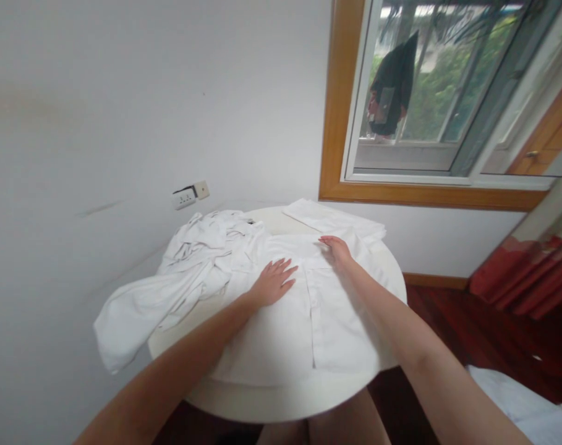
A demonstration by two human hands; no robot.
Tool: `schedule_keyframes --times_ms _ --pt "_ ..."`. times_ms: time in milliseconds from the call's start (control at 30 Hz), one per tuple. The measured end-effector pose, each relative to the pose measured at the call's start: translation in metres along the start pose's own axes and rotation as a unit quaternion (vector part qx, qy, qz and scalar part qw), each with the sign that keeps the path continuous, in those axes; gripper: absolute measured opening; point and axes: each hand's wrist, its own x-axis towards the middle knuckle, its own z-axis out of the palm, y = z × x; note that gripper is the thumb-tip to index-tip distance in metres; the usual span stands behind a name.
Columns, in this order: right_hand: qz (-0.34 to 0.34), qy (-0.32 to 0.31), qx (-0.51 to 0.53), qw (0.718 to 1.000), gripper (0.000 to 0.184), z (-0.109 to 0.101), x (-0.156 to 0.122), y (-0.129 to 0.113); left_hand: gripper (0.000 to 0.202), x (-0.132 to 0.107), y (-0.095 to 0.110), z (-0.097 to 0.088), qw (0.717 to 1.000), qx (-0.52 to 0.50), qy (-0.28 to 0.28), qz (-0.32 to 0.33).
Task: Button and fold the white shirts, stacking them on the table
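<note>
A white garment [271, 346] with a front slit lies spread out flat over a round white table [262, 405]. On its left half rests my left hand [272, 283], palm down with the fingers spread. My right hand [336, 250] touches the upper right part of the garment, its fingers stretched out and slightly bent, with nothing visibly held. To the left, a crumpled heap of white cloth [206, 247] covers the table's edge, and part of it hangs over the side. Behind my right hand a flat, folded white cloth [336, 217] lies at the far edge.
A white wall with a power socket [184, 198] stands behind the table. At the right are a wood-framed window [420, 193] and a red and cream curtain [531, 272]. White cloth [522, 402] lies low at the right, above the dark red wooden floor [442, 327].
</note>
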Motion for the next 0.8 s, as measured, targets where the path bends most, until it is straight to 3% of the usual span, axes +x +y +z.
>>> schedule_keyframes --times_ms 67,167,300,367,500,600,700,800 --pt "0.017 -0.038 0.111 0.993 0.037 -0.025 -0.01 0.004 0.045 -0.008 0.002 0.005 1.0 0.024 -0.004 -0.008" --pt "0.032 -0.159 0.26 0.952 0.041 -0.066 -0.038 0.004 0.044 -0.007 0.007 0.002 0.999 0.049 0.011 -0.004" --pt "-0.024 -0.398 0.183 0.899 0.055 -0.107 -0.092 -0.011 0.041 -0.003 0.023 -0.021 0.998 0.05 0.009 0.041" --pt "-0.07 -0.472 0.097 0.873 0.06 -0.118 -0.12 -0.021 0.041 -0.01 0.037 -0.038 0.998 0.017 -0.015 0.065" --pt "-0.144 -0.449 0.02 0.881 0.059 -0.126 -0.164 -0.036 0.04 -0.048 0.07 -0.073 0.988 -0.065 -0.094 0.103" --pt "-0.178 -0.442 -0.025 0.879 0.067 -0.125 -0.189 -0.043 0.046 -0.087 0.086 -0.091 0.98 -0.097 -0.109 0.134" --pt "-0.188 -0.422 -0.113 0.879 0.074 -0.12 -0.206 -0.047 0.057 -0.114 0.094 -0.097 0.981 -0.066 -0.106 0.148" --pt "-0.196 -0.399 -0.168 0.88 0.077 -0.115 -0.215 -0.049 0.043 -0.122 0.099 -0.09 0.983 -0.005 -0.114 0.143"
